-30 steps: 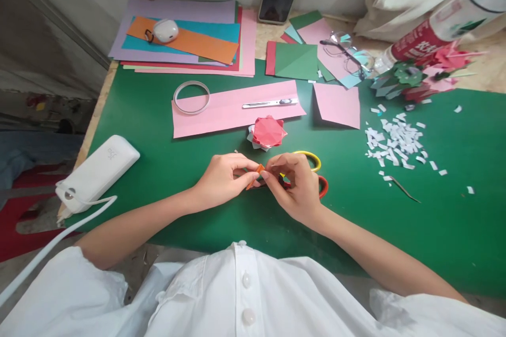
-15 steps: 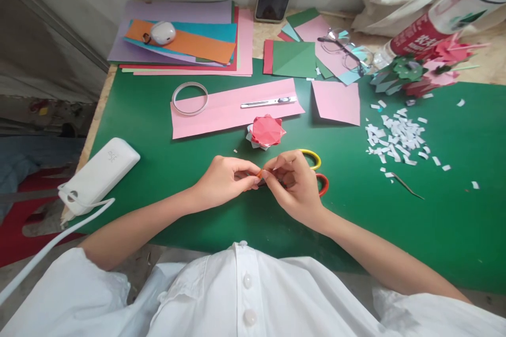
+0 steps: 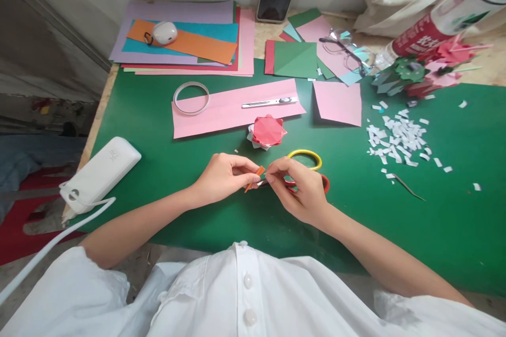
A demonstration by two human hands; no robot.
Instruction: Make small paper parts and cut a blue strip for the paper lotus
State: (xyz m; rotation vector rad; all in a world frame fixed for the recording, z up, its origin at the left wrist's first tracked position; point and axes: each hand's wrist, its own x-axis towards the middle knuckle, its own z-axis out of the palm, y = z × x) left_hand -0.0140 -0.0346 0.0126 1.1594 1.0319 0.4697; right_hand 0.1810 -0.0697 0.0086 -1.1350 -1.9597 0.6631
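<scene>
A small orange paper strip [image 3: 260, 171] is pinched between the thumb and fingers of my left hand [image 3: 225, 179]. Just right of it, my right hand [image 3: 298, 187] has its thumb and forefinger pressed together; whatever sits between those tips is too small to name. Scissors [image 3: 317, 160] with one yellow and one red handle loop lie on the table, partly hidden under my right hand. Beyond both hands sits a folded paper flower [image 3: 268, 130], red on top and pale underneath.
A pink paper strip [image 3: 221, 113] carries a tape roll [image 3: 192, 98] and a craft knife [image 3: 270, 102]. White paper bits [image 3: 401, 137] lie scattered at right, near paper flowers [image 3: 435, 71] and a bottle [image 3: 446, 16]. A white power bank [image 3: 100, 175] with a cable is at left.
My right hand has drawn slightly away to the right from my left hand, so more of the orange strip shows in my left fingers. The view has shifted very slightly.
</scene>
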